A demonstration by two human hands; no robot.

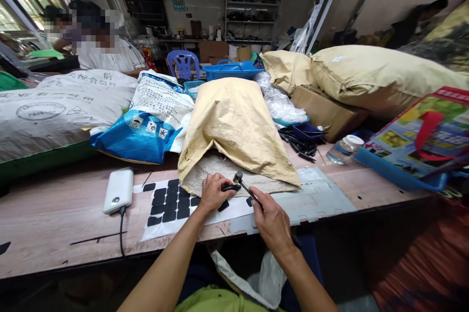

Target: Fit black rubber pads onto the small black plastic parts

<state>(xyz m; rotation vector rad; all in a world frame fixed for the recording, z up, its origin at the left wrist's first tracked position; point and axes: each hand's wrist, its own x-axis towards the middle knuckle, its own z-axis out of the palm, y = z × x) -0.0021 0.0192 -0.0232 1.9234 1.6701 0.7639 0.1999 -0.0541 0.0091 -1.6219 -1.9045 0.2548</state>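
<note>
My right hand (272, 221) is wrapped round a small hammer (247, 188), whose dark metal head is up and to the left, close to my left hand. My left hand (214, 193) pinches a slim black piece (230, 187), its tip just below the hammer head. Both hands are at the open mouth of a tan woven sack (234, 121) lying on the table. Left of my left hand, a white sheet (157, 230) carries rows of black rounded-square patches (170, 198). One loose-looking black patch (223, 205) lies below my left fingers.
A white power bank (118, 191) with a cable sits on the table (47, 224) at left. Blue-and-white (146, 121) and white sacks (62, 107) lie behind. A lidded jar (345, 150), black slim pieces (298, 142), a carton (326, 112) and a blue tray (399, 179) stand right. People work beyond.
</note>
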